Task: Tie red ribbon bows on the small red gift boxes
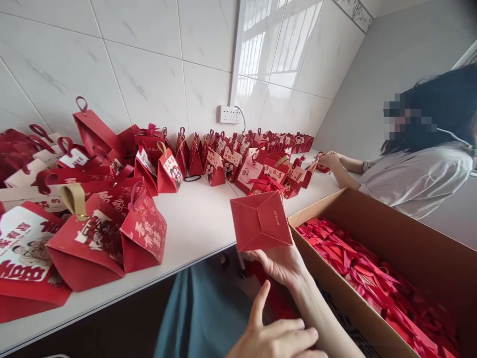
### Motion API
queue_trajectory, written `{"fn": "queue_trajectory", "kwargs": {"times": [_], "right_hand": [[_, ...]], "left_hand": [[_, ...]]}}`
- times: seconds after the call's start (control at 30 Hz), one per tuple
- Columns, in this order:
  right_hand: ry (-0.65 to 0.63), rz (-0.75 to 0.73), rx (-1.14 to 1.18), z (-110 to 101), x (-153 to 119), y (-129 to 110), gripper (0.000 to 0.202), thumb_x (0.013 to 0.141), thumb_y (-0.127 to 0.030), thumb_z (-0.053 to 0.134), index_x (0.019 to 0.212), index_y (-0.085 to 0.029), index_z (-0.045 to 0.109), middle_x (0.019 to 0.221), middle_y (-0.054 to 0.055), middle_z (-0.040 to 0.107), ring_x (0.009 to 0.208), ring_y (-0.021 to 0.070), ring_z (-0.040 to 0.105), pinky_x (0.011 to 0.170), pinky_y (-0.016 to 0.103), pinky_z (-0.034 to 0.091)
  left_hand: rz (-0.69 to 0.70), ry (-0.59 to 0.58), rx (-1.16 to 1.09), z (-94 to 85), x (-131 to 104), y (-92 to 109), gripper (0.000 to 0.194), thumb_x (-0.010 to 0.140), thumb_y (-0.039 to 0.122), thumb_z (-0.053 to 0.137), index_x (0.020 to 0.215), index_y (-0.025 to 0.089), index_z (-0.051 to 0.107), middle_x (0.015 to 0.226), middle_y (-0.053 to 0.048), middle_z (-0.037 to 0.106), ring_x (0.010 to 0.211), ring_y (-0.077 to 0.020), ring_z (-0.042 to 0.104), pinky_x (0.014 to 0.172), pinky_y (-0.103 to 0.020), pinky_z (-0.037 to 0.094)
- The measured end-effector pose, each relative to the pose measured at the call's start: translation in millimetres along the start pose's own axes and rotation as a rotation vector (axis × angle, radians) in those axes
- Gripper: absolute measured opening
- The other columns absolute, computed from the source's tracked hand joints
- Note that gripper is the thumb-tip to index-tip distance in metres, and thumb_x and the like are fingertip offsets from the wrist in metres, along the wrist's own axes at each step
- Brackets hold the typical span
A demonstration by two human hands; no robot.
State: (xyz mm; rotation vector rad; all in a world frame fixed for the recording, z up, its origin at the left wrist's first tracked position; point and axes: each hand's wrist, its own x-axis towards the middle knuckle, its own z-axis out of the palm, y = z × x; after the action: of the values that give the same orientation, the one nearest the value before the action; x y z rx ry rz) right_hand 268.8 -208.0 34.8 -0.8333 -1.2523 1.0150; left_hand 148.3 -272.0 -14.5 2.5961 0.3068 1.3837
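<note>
A red gift box is held in my right hand, above the gap between the counter and the carton. Its flat folded bottom, with small print on it, faces me, and a red bow shows behind its top edge. My fingers are partly hidden behind the box. Below it, my left hand has its thumb raised and its fingers apart, with nothing in it; it is cut off by the lower frame edge. In front of my right forearm's far side stands an open cardboard carton holding many red ribboned pieces.
Many red gift boxes with ribbon loops line the white counter along the tiled wall. A socket strip with a cable is on the wall. At the right, a person has both hands on a small red item. Teal cloth hangs below.
</note>
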Motion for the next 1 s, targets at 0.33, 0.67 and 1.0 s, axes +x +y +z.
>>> {"fn": "queue_trajectory", "kwargs": {"times": [0.33, 0.67, 1.0], "right_hand": [[0.251, 0.533, 0.856, -9.2, -7.2, -5.2, 0.038, 0.086, -0.052, 0.051, 0.105, -0.02, 0.061, 0.106, 0.003, 0.07, 0.097, 0.0162, 0.066, 0.086, 0.031, 0.056], [0.177, 0.532, 0.934, -9.7, -13.7, -11.6, 0.031, 0.087, -0.047, 0.053, 0.098, -0.02, 0.062, 0.1, 0.002, 0.07, 0.094, 0.014, 0.066, 0.083, 0.026, 0.056], [0.228, 0.55, 0.89, -10.4, -15.8, -15.3, 0.037, 0.085, -0.048, 0.053, 0.105, -0.017, 0.06, 0.099, 0.004, 0.071, 0.089, 0.016, 0.068, 0.077, 0.029, 0.058]], "left_hand": [[-0.393, -0.45, -0.118, -80.4, 28.0, -30.5, 0.021, 0.082, 0.026, 0.059, 0.103, 0.023, 0.063, 0.096, 0.0, 0.071, 0.089, -0.0174, 0.066, 0.08, -0.029, 0.053], [-0.679, -0.652, -0.027, -82.7, 19.5, -56.5, 0.029, 0.09, 0.033, 0.045, 0.114, 0.025, 0.06, 0.11, -0.003, 0.066, 0.104, -0.0225, 0.061, 0.086, -0.036, 0.05], [-0.539, -0.324, 0.453, -44.3, 18.2, -131.9, 0.049, 0.088, 0.039, 0.044, 0.13, 0.014, 0.049, 0.143, -0.017, 0.041, 0.139, -0.0338, 0.027, 0.108, -0.052, 0.033]]}}
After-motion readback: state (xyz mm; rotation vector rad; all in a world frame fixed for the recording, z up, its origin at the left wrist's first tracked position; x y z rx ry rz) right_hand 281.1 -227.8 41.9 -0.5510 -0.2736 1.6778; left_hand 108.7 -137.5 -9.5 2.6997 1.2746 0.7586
